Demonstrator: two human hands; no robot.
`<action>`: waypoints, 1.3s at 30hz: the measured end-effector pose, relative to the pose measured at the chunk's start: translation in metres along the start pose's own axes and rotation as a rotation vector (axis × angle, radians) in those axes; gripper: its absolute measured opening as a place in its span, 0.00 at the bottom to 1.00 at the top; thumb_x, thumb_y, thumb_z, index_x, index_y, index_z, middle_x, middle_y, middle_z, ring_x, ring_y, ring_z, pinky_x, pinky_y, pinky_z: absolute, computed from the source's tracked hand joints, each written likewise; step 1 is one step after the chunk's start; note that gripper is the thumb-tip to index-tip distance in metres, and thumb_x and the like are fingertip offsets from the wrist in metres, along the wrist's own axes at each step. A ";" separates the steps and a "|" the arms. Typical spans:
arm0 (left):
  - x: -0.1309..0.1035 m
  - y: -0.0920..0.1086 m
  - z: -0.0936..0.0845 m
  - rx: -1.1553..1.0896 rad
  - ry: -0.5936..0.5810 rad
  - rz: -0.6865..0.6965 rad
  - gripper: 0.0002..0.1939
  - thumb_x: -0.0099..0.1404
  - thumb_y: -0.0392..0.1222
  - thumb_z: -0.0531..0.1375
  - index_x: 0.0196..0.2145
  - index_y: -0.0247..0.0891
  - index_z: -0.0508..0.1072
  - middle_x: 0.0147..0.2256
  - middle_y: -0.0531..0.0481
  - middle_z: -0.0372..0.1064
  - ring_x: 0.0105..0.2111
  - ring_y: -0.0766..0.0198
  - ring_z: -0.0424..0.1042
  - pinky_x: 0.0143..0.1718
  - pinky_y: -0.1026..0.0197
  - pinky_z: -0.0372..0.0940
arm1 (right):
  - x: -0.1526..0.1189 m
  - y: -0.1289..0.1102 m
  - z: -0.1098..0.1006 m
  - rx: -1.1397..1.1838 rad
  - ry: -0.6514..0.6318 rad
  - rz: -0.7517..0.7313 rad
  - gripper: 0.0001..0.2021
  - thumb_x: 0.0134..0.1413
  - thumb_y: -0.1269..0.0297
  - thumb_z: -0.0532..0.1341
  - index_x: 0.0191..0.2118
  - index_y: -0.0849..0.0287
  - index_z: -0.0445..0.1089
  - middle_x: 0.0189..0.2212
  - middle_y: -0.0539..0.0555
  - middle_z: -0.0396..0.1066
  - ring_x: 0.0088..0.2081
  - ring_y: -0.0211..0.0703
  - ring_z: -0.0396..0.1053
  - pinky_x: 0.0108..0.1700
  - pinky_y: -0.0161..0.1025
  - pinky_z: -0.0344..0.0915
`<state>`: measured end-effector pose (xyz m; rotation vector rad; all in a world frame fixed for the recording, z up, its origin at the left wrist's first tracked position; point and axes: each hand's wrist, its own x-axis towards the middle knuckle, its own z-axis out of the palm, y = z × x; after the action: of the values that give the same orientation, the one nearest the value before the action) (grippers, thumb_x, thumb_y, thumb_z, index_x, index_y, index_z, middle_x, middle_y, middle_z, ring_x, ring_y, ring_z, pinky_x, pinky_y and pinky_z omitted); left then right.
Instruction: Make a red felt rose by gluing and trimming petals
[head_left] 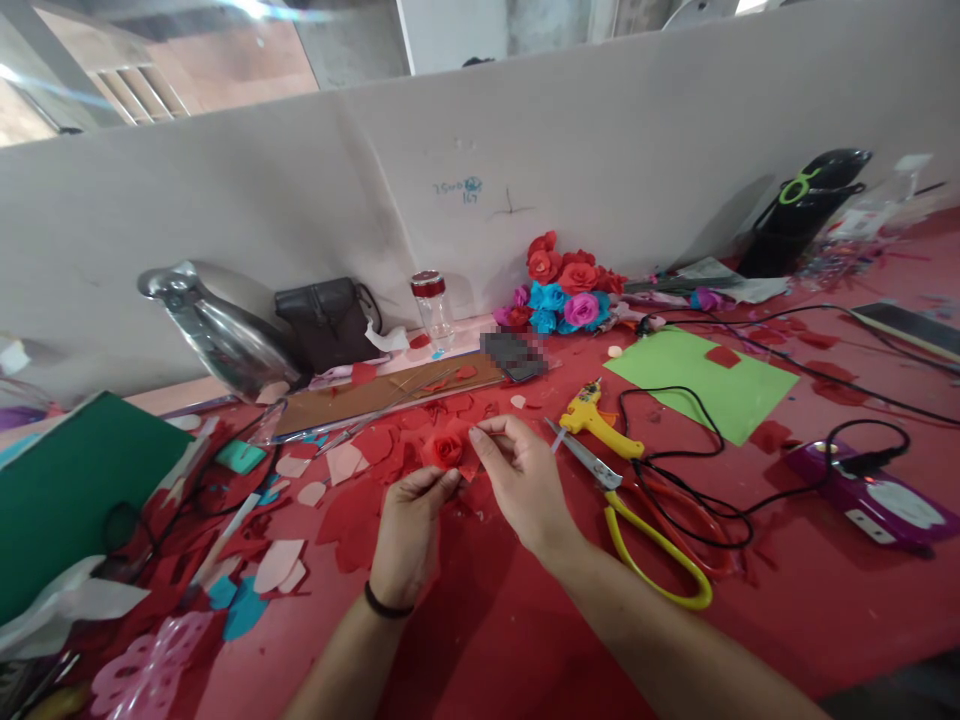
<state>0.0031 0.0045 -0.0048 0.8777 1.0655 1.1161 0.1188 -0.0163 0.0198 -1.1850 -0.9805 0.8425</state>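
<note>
Between my two hands is a red paper rose (448, 447), its petals curled around a tight centre. My left hand (411, 525) pinches it from below, thumb and fingers closed at its base. At its right side, my right hand (521, 475) has thumb and forefinger pressed together on an outer red petal. Red paper petals (352, 525) lie in a heap just left of and behind the rose. A yellow glue gun (600, 420) and scissors (630, 510) with yellow and red handles rest to the right of my right hand.
Finished paper flowers (574, 285) stand by the wall, with a glass jar (433, 310) left of them. A light green sheet (701, 385) lies at right, near a purple power strip (874, 500) with black cords. A metal flask (217, 330) and dark green board (82, 490) are at left.
</note>
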 end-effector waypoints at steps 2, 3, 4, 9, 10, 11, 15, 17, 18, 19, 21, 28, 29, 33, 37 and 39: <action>0.000 -0.001 -0.001 0.011 -0.006 0.003 0.08 0.42 0.39 0.69 0.20 0.33 0.77 0.19 0.52 0.71 0.23 0.69 0.67 0.30 0.66 0.62 | 0.000 0.000 0.000 0.012 -0.009 -0.001 0.07 0.54 0.60 0.57 0.31 0.58 0.66 0.25 0.49 0.72 0.28 0.38 0.71 0.28 0.32 0.66; 0.000 -0.001 -0.001 0.015 -0.007 0.002 0.08 0.42 0.39 0.69 0.20 0.33 0.77 0.19 0.52 0.71 0.24 0.69 0.67 0.30 0.66 0.62 | 0.000 0.001 0.000 0.015 -0.010 -0.002 0.07 0.54 0.60 0.57 0.31 0.58 0.66 0.25 0.49 0.72 0.28 0.38 0.71 0.28 0.31 0.66; 0.000 -0.001 -0.001 0.017 -0.006 0.001 0.08 0.42 0.39 0.69 0.20 0.33 0.77 0.19 0.52 0.71 0.24 0.68 0.67 0.30 0.66 0.62 | -0.001 0.001 0.001 0.015 -0.011 -0.004 0.07 0.55 0.60 0.57 0.31 0.58 0.66 0.25 0.49 0.72 0.27 0.37 0.71 0.28 0.31 0.65; -0.001 -0.001 -0.001 0.001 -0.001 -0.001 0.07 0.42 0.38 0.69 0.20 0.33 0.76 0.20 0.51 0.72 0.24 0.68 0.68 0.30 0.65 0.62 | -0.002 0.001 0.001 0.001 0.000 -0.010 0.06 0.55 0.61 0.57 0.32 0.58 0.66 0.25 0.49 0.72 0.28 0.38 0.71 0.28 0.31 0.65; -0.001 -0.001 -0.001 0.001 -0.004 -0.002 0.07 0.42 0.38 0.69 0.20 0.33 0.76 0.20 0.51 0.72 0.24 0.67 0.68 0.31 0.65 0.63 | -0.002 0.001 0.001 -0.006 0.006 -0.011 0.06 0.55 0.61 0.57 0.32 0.58 0.66 0.25 0.49 0.72 0.28 0.37 0.71 0.28 0.31 0.65; 0.000 -0.002 -0.002 0.004 -0.008 -0.005 0.07 0.42 0.38 0.69 0.20 0.33 0.76 0.20 0.51 0.72 0.24 0.67 0.68 0.31 0.65 0.63 | -0.003 0.002 0.001 -0.013 0.011 -0.012 0.06 0.56 0.61 0.57 0.32 0.58 0.66 0.25 0.49 0.72 0.28 0.37 0.71 0.28 0.31 0.65; 0.001 -0.004 -0.003 0.008 -0.016 -0.005 0.07 0.44 0.39 0.69 0.20 0.33 0.76 0.20 0.52 0.71 0.23 0.68 0.66 0.30 0.65 0.62 | -0.004 0.002 0.002 -0.027 0.019 -0.006 0.07 0.56 0.60 0.57 0.32 0.58 0.65 0.25 0.49 0.71 0.27 0.37 0.70 0.28 0.32 0.65; 0.001 -0.005 -0.003 0.008 -0.018 -0.005 0.08 0.44 0.39 0.69 0.20 0.33 0.76 0.19 0.52 0.70 0.22 0.69 0.66 0.29 0.65 0.61 | -0.005 0.001 0.002 -0.028 0.019 -0.001 0.07 0.56 0.60 0.56 0.32 0.58 0.65 0.25 0.49 0.71 0.27 0.37 0.70 0.29 0.32 0.64; 0.001 -0.005 -0.003 0.008 -0.018 -0.010 0.08 0.44 0.39 0.69 0.20 0.33 0.75 0.19 0.52 0.70 0.22 0.69 0.66 0.28 0.65 0.61 | -0.005 0.001 0.002 -0.030 0.018 0.000 0.07 0.56 0.60 0.56 0.32 0.58 0.65 0.25 0.48 0.70 0.27 0.37 0.70 0.29 0.32 0.64; 0.000 -0.004 -0.003 0.006 -0.017 -0.016 0.08 0.44 0.40 0.69 0.20 0.33 0.75 0.19 0.52 0.70 0.22 0.69 0.66 0.28 0.65 0.61 | -0.005 0.000 0.002 -0.034 0.016 -0.002 0.08 0.56 0.59 0.56 0.32 0.58 0.65 0.24 0.48 0.69 0.27 0.37 0.69 0.28 0.32 0.63; 0.000 -0.003 -0.002 -0.001 -0.008 -0.021 0.08 0.43 0.40 0.69 0.20 0.33 0.75 0.20 0.52 0.71 0.23 0.68 0.67 0.29 0.65 0.62 | -0.005 0.000 0.002 -0.051 0.017 -0.003 0.08 0.56 0.59 0.55 0.31 0.57 0.65 0.22 0.47 0.67 0.25 0.37 0.67 0.27 0.32 0.62; -0.002 0.003 0.000 -0.019 0.032 0.015 0.09 0.40 0.40 0.70 0.20 0.34 0.77 0.21 0.50 0.74 0.24 0.68 0.69 0.30 0.65 0.64 | -0.001 0.004 0.000 0.153 0.036 0.086 0.08 0.54 0.60 0.54 0.35 0.56 0.66 0.30 0.50 0.71 0.32 0.40 0.70 0.36 0.37 0.66; -0.002 0.004 0.000 -0.017 0.035 0.016 0.09 0.40 0.40 0.70 0.21 0.34 0.78 0.22 0.50 0.74 0.24 0.67 0.69 0.31 0.64 0.65 | 0.001 0.006 0.000 0.167 0.021 0.101 0.07 0.51 0.62 0.55 0.34 0.56 0.67 0.30 0.50 0.72 0.32 0.40 0.69 0.36 0.37 0.66; -0.003 0.007 0.000 -0.014 0.044 0.002 0.11 0.39 0.41 0.71 0.22 0.34 0.78 0.23 0.48 0.75 0.25 0.65 0.71 0.32 0.62 0.66 | 0.007 0.010 -0.002 0.183 -0.128 0.177 0.05 0.42 0.66 0.60 0.29 0.57 0.71 0.27 0.49 0.73 0.31 0.40 0.69 0.37 0.37 0.64; -0.004 0.008 0.000 -0.036 0.035 -0.004 0.10 0.38 0.40 0.71 0.21 0.34 0.79 0.22 0.49 0.75 0.24 0.66 0.70 0.32 0.64 0.65 | 0.009 0.009 -0.001 0.240 -0.250 0.232 0.06 0.39 0.64 0.64 0.28 0.58 0.73 0.25 0.49 0.74 0.29 0.40 0.69 0.38 0.39 0.65; -0.004 0.009 0.000 -0.032 0.031 0.010 0.09 0.38 0.40 0.71 0.20 0.34 0.78 0.21 0.50 0.74 0.23 0.68 0.69 0.31 0.65 0.64 | 0.008 0.009 -0.001 0.228 -0.273 0.226 0.06 0.39 0.63 0.65 0.28 0.58 0.74 0.25 0.50 0.74 0.29 0.41 0.69 0.38 0.40 0.65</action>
<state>0.0007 0.0029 0.0043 0.8434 1.0672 1.1555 0.1223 -0.0076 0.0123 -1.0122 -0.9494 1.2878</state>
